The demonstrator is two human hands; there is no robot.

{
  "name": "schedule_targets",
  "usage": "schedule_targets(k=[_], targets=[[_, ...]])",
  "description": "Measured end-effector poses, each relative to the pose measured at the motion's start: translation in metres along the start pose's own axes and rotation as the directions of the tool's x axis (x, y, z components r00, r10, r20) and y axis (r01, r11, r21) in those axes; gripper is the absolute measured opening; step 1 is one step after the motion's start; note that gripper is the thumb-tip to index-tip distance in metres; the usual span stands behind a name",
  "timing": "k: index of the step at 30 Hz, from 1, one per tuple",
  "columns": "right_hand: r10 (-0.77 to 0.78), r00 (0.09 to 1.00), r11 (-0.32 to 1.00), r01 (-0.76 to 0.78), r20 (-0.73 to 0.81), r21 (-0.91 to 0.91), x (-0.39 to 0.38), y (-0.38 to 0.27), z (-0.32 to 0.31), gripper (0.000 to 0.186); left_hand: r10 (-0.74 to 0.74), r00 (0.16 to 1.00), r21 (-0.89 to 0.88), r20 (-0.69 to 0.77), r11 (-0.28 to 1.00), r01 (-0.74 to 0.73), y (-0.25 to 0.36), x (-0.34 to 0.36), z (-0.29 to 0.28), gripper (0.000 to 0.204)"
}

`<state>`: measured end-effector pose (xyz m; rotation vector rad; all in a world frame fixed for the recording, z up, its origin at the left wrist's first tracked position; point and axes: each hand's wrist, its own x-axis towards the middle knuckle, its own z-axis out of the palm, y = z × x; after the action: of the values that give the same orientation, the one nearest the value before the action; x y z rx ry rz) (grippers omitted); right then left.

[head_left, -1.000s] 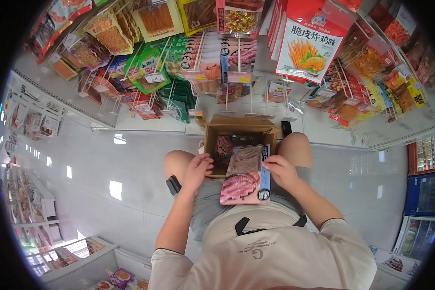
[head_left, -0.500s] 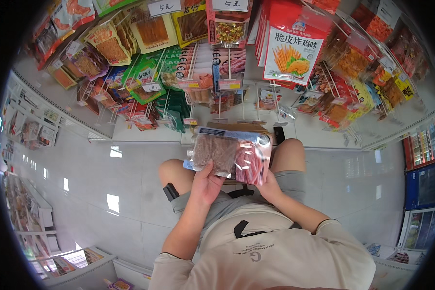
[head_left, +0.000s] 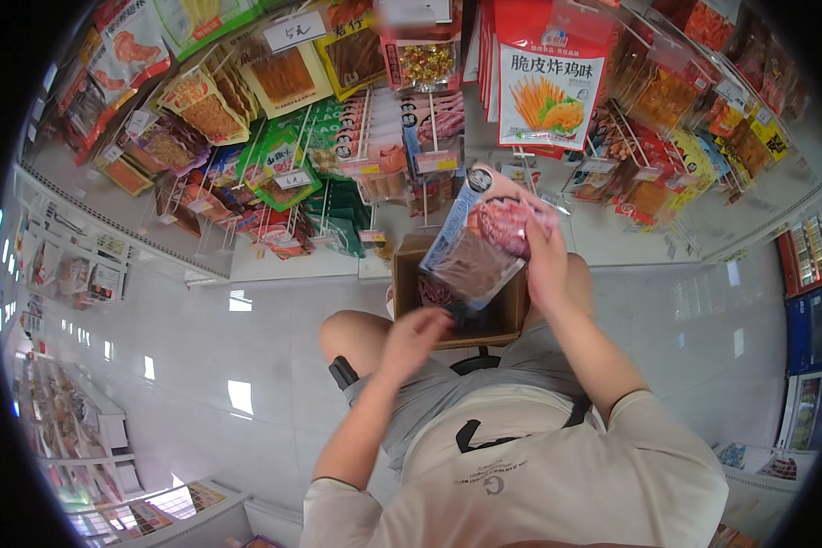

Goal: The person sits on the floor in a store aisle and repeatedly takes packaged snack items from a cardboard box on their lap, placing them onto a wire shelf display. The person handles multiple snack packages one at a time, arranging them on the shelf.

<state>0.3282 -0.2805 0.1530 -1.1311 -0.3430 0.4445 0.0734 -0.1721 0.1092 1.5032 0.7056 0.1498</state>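
My right hand (head_left: 543,265) grips a flat, clear-fronted snack package (head_left: 479,242) with a pink meat picture and a blue edge, raised at a tilt above an open cardboard box (head_left: 409,259) between my bent legs. Inside the box, partly hidden, is a dark, similar-looking package (head_left: 435,291). My left hand (head_left: 420,333) is at the box's near-left edge, away from the raised package; its fingers are smeared by motion, so whether they hold anything is unclear.
Ahead, a curved white shelf unit (head_left: 309,265) carries hanging snack packets (head_left: 365,137), including large red bags (head_left: 553,87). Another rack (head_left: 73,247) stands at the left, blue-framed cabinets (head_left: 808,333) at the right, and low shelving (head_left: 164,521) at the lower left.
The package has risen from flat, two-handed holding to a tilt in my right hand alone, higher and rightward. My left hand has let go and moved right to the box edge.
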Motion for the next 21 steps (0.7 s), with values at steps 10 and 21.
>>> schedule_targets(k=[10,21], targets=[[0.066,0.997,0.931,-0.043,0.051,-0.363,0.129,0.094,-0.009,0.026,-0.146,0.929,0.765,-0.341,0.531,0.364,-0.141,0.090,-0.194,0.064],[0.050,0.946,0.976,0.022,0.320,-0.218,0.169,0.111,0.048,0.030,-0.243,0.783,0.666,-0.573,0.419,0.618,-0.102,0.092,-0.171,0.040]])
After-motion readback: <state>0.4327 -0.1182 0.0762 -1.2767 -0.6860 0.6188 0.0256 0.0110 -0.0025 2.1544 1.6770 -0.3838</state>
